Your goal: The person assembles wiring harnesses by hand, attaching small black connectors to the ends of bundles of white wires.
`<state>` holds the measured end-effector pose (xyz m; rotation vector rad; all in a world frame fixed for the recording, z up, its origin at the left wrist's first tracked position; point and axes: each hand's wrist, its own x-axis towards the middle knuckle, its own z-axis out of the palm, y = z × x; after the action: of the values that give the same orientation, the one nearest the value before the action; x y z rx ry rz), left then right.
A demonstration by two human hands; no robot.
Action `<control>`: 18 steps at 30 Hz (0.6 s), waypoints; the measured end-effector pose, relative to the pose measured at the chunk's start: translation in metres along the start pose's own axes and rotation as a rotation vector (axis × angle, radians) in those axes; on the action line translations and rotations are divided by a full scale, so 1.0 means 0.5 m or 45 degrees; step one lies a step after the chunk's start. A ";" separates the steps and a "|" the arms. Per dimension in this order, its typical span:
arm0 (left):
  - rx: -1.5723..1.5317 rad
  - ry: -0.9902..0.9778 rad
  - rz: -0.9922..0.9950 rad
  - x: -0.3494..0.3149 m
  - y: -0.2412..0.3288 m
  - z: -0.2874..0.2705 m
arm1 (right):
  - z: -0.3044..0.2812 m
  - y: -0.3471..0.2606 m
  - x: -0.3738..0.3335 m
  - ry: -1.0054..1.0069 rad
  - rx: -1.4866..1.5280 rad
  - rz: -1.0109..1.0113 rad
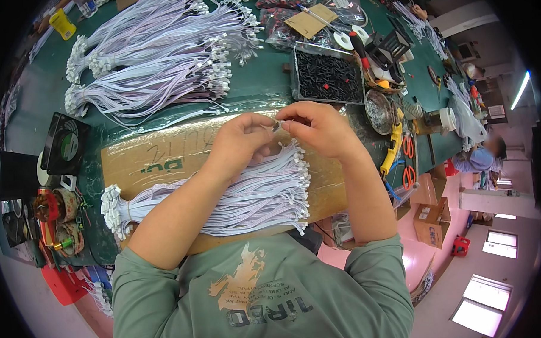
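Note:
Over a taped cardboard sheet (124, 159), my left hand (242, 140) and my right hand (320, 128) meet fingertip to fingertip. Both pinch a small white connector (277, 126) with a dark part on it; its fine detail is too small to tell. Just below the hands lies a bundle of flat white cables (248, 199). Its left end is tied together, with white plugs clustered there, and more small connectors fan out at its right end near my fingers. My forearms cross above parts of this bundle.
Larger cable bundles (154, 83) lie behind on the green table. A clear box of small black parts (328, 74) stands beyond my right hand. To the right are a yellow-handled tool (392, 147), orange-handled scissors (408, 158) and a round metal dish (379, 111); a black fan (65, 143) stands left.

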<state>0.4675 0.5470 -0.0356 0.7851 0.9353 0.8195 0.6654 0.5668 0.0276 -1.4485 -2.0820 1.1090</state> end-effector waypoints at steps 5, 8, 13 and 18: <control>0.190 0.064 0.108 -0.013 0.011 0.015 | 0.015 -0.003 -0.004 0.084 -0.005 -0.047; 0.355 0.147 0.133 -0.017 0.011 0.018 | 0.023 -0.001 -0.005 0.145 -0.019 -0.084; 0.440 0.137 0.091 -0.015 0.013 0.013 | 0.034 0.005 -0.004 0.179 0.314 0.172; 0.597 0.243 0.249 -0.010 0.000 0.011 | 0.033 0.019 0.027 0.227 0.364 0.280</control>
<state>0.4706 0.5413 -0.0316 1.2344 1.2585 0.8660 0.6545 0.5741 0.0082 -1.5919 -1.5994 1.2498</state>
